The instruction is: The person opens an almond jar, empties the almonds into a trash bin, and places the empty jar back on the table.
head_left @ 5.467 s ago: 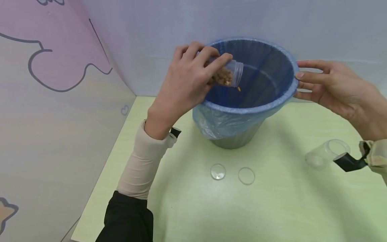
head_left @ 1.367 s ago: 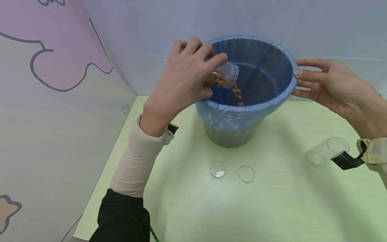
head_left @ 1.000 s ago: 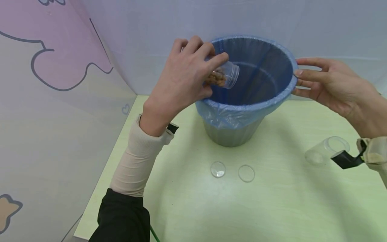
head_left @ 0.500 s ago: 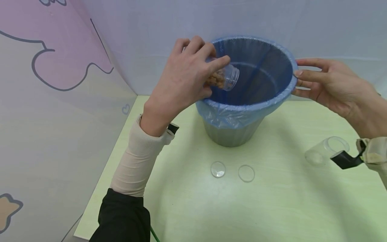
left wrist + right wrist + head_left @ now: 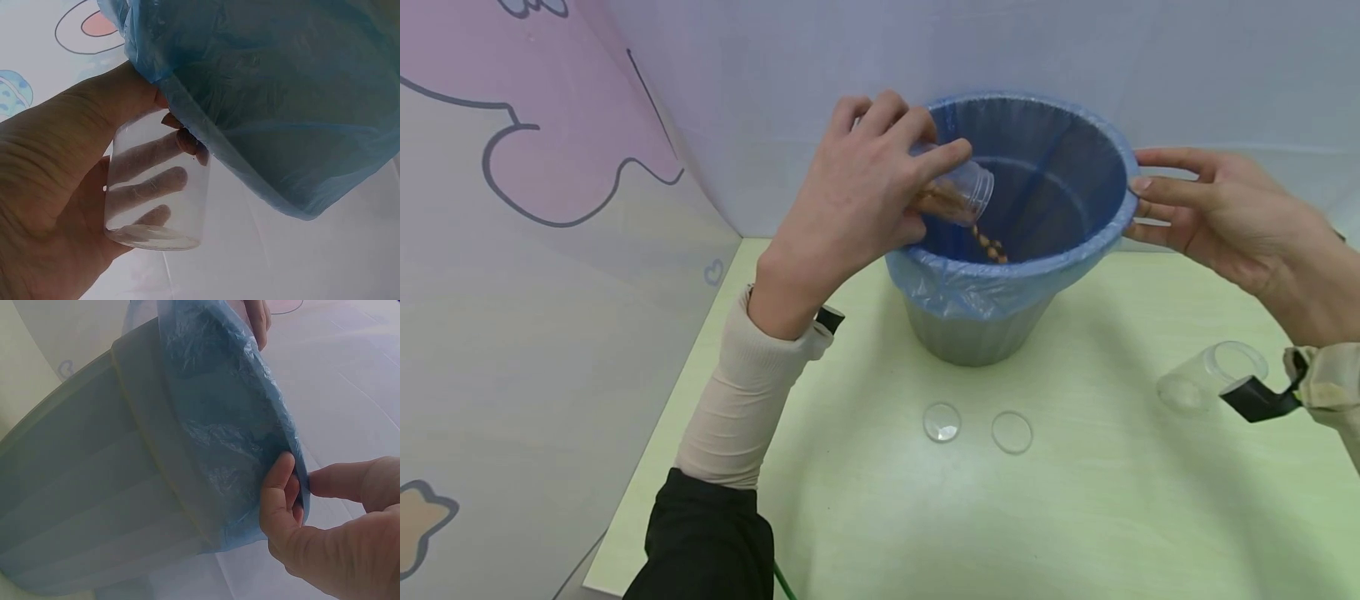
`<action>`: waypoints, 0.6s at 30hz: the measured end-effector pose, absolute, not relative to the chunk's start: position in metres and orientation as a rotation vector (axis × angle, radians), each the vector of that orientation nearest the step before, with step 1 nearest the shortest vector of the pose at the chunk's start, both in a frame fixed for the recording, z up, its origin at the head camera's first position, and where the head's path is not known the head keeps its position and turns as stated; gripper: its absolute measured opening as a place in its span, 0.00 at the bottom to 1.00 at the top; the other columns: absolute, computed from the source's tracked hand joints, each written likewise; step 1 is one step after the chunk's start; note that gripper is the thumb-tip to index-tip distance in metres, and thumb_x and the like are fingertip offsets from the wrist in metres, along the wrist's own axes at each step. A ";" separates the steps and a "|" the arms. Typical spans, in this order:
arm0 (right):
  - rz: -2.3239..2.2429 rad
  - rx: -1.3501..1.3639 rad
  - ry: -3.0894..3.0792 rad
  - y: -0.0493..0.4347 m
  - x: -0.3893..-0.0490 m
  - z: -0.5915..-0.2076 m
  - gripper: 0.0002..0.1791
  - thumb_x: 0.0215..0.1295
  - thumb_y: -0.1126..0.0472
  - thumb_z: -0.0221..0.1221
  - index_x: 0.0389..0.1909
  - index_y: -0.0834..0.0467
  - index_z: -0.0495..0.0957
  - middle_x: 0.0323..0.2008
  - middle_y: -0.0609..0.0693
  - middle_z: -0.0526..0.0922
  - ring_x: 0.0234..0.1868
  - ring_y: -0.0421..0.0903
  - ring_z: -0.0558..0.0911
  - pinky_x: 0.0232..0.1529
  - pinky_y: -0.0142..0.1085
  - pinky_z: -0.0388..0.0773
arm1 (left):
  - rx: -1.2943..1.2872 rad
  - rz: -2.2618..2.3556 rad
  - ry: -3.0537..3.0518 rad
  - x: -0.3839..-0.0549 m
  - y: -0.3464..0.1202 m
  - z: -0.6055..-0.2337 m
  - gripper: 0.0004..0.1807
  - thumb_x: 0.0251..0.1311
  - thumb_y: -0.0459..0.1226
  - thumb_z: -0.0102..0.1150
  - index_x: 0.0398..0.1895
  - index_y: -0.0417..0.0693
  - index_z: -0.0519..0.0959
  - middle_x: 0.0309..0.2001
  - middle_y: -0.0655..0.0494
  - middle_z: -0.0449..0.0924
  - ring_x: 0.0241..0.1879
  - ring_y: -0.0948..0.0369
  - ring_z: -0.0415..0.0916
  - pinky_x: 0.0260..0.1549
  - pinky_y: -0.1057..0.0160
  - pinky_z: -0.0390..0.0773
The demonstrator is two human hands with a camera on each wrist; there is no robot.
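My left hand grips a clear plastic jar, tilted mouth-down over the left side of a waste bin. Brown nuts drop from the jar's mouth into the bin, which is lined with a blue plastic bag. The left wrist view shows the fingers wrapped behind the see-through jar, with a few nuts near its mouth, partly hidden by the bag. My right hand pinches the bagged rim; the right wrist view has thumb and fingers on either side of it. The bin's bottom is hidden.
Two clear round discs, a left one and a right one, lie on the pale green table before the bin. A second clear jar, uncapped, is at the right. Walls stand behind and left.
Nuts fell about 1.4 seconds ago, the flow paused, and now they fall again. Compared with 5.5 seconds ago, fewer nuts show in the jar. Both hands stay nearly in place.
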State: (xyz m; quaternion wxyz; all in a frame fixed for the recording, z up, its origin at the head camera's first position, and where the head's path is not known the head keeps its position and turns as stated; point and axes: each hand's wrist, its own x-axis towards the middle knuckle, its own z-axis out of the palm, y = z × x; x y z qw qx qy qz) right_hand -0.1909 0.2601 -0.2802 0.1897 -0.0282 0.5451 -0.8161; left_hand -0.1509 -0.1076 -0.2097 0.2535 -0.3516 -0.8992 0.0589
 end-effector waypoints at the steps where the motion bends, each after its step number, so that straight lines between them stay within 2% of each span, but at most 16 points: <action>1: -2.294 -0.078 1.533 0.260 -0.191 -0.280 0.26 0.77 0.75 0.51 0.71 0.57 0.63 0.57 0.53 0.83 0.48 0.50 0.90 0.44 0.43 0.89 | -0.955 0.158 -2.442 -0.151 -0.108 -0.210 0.30 0.59 0.32 0.58 0.66 0.61 0.78 0.53 0.52 0.80 0.57 0.49 0.72 0.62 0.46 0.68; 3: -2.294 -0.076 1.535 0.260 -0.191 -0.280 0.26 0.77 0.75 0.51 0.72 0.57 0.63 0.57 0.53 0.83 0.48 0.50 0.90 0.44 0.43 0.89 | -0.953 0.154 -2.438 -0.151 -0.108 -0.210 0.29 0.59 0.32 0.58 0.65 0.61 0.79 0.53 0.52 0.80 0.57 0.49 0.72 0.62 0.46 0.69; 10: -2.309 -0.074 1.508 0.260 -0.190 -0.280 0.22 0.77 0.75 0.51 0.66 0.56 0.73 0.58 0.53 0.83 0.49 0.51 0.90 0.44 0.43 0.89 | -0.945 0.163 -2.438 -0.151 -0.107 -0.210 0.30 0.60 0.32 0.61 0.67 0.61 0.79 0.55 0.52 0.80 0.59 0.49 0.72 0.64 0.46 0.68; 18: -2.303 -0.064 1.535 0.260 -0.190 -0.279 0.29 0.77 0.75 0.51 0.74 0.57 0.60 0.59 0.52 0.82 0.49 0.49 0.90 0.43 0.43 0.89 | -0.943 0.195 -2.410 -0.151 -0.107 -0.209 0.29 0.61 0.32 0.65 0.66 0.63 0.80 0.55 0.52 0.81 0.61 0.49 0.72 0.65 0.47 0.67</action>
